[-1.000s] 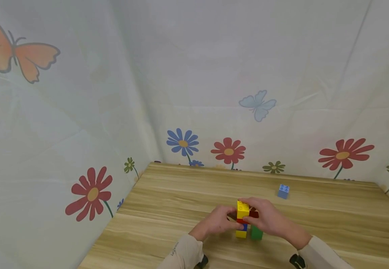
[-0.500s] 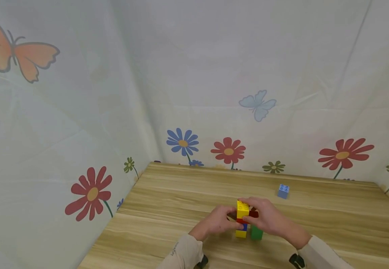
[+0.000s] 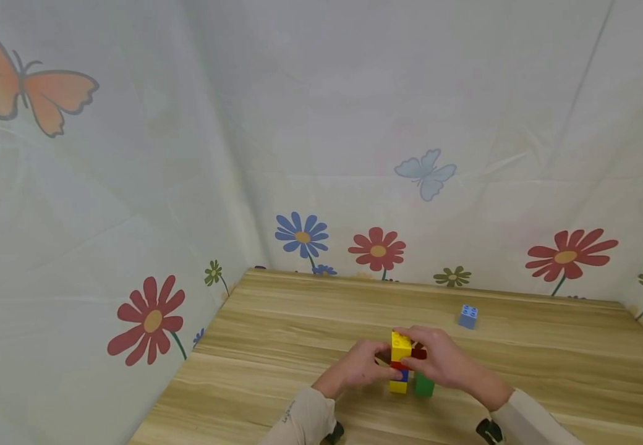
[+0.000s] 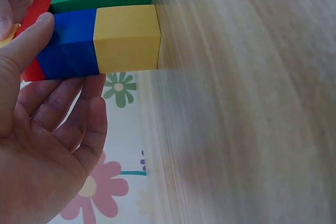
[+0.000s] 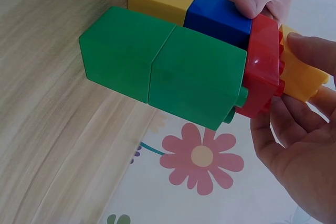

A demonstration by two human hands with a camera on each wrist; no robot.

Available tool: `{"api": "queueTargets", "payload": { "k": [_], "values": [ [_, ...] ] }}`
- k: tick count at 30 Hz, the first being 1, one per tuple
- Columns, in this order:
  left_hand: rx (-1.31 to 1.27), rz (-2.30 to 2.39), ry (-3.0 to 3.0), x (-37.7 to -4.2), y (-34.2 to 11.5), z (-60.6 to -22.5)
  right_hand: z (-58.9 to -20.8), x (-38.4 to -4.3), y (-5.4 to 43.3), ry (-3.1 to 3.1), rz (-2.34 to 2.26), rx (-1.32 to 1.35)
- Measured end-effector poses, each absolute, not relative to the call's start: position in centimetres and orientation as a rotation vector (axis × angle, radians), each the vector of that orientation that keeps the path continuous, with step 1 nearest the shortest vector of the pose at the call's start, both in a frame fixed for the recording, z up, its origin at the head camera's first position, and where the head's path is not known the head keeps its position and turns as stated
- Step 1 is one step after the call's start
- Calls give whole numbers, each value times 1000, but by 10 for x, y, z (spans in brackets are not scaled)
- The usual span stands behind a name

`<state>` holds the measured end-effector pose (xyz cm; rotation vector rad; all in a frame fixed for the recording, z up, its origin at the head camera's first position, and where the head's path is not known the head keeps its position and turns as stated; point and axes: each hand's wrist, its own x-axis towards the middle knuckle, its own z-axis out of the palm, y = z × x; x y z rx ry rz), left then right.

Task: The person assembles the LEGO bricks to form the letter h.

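In the head view, my left hand (image 3: 357, 366) and right hand (image 3: 444, 358) meet at a small brick build on the table. A yellow brick (image 4: 127, 39) forms its base, topped by a blue brick (image 4: 71, 43). Beside them stand two stacked green bricks (image 5: 197, 74). A red brick (image 5: 262, 51) spans both columns. My left thumb and fingers pinch the blue brick near the red one. My right thumb and fingers hold another yellow brick (image 5: 303, 69) at the red brick's top; several red studs show beside it. Whether it is fully seated I cannot tell.
A light blue brick (image 3: 468, 317) stands apart, farther back to the right on the wooden table (image 3: 277, 327). A pale curtain (image 3: 321, 123) printed with flowers and butterflies hangs behind the table and along its left side.
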<state>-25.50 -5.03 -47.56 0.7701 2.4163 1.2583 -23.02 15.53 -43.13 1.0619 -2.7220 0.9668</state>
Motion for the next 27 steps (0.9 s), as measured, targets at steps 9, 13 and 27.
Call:
{"api": "queueTargets", "payload": {
  "k": [9, 13, 27],
  "values": [
    [786, 1248, 2428, -256, -50, -477, -431, -230, 155, -2762, 975, 1037],
    [779, 1238, 2441, -255, -50, -477, -432, -230, 156, -2763, 953, 1031],
    [764, 1231, 2448, -255, -50, -476, -435, -231, 158, -2718, 923, 1064]
  ]
}}
